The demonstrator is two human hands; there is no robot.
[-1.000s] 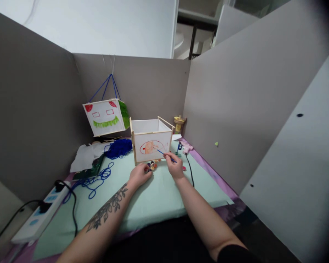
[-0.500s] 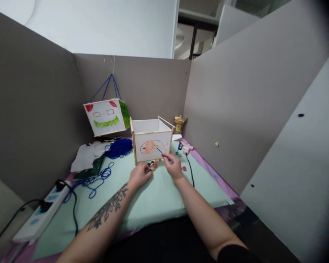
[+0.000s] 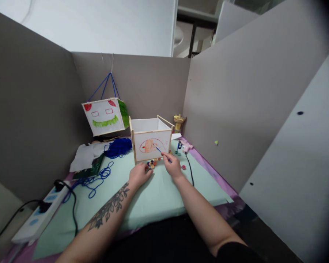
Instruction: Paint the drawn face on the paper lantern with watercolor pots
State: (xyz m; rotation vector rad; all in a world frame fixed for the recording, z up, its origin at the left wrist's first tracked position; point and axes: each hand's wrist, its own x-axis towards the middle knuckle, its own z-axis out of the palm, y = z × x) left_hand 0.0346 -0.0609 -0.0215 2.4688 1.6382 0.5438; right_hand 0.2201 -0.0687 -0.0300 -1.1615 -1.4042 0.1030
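Note:
A white box lantern with wooden edge sticks (image 3: 164, 140) stands upright on the table, its front bearing a red fish outline partly filled with orange (image 3: 148, 146). My right hand (image 3: 172, 165) is closed round a thin blue paintbrush (image 3: 159, 150), whose tip is at the fish drawing. Beside several small paint pots (image 3: 151, 164) at the box's foot, my left hand (image 3: 139, 174) rests on the table with its fingers curled; what they hold, if anything, is hidden.
A painted lantern (image 3: 105, 118) hangs at the back left. Blue yarn (image 3: 119, 147), white cloth (image 3: 83, 157) and a power strip (image 3: 41, 213) lie to the left. A pink glue gun (image 3: 186, 147) with a black cable, a yellow object (image 3: 178, 124) and a red pot (image 3: 183, 167) are at right.
The view has shifted very slightly. The brush tip stays at the fish drawing, and both hands hold nearly the same positions.

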